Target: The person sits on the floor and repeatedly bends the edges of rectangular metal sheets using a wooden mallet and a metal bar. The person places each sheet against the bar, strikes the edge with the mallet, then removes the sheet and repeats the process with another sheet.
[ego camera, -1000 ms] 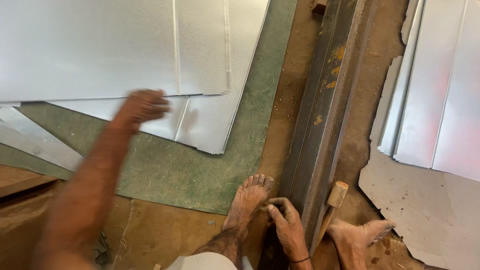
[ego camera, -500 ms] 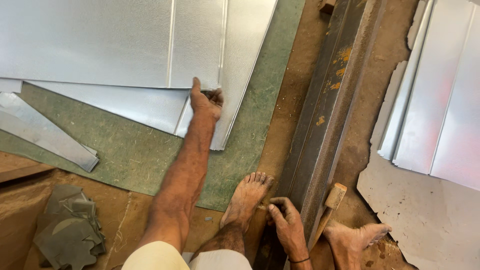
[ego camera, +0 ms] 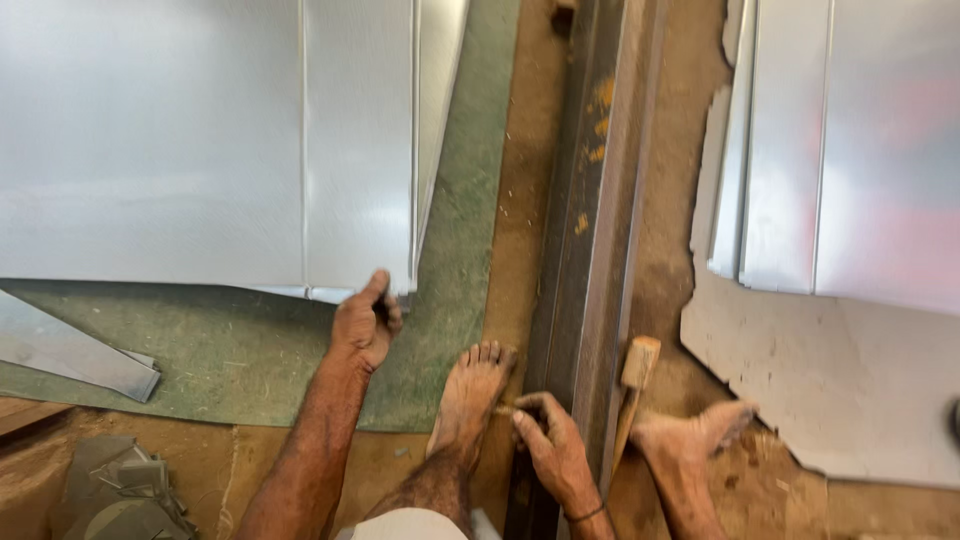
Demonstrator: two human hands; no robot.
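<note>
Fingers of the left hand [ego camera: 362, 325] pinch the sheet-metal corner [ego camera: 395, 285]; right hand [ego camera: 553, 450] fingers curl against the steel beam [ego camera: 585, 250].

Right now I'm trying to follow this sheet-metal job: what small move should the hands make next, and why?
Probably draw the sheet nearer the steel rail. The left hand grips the sheet's near corner, which lies on the green mat apart from the rail. The right hand rests at the rail's near end, beside the wooden mallet.
</note>
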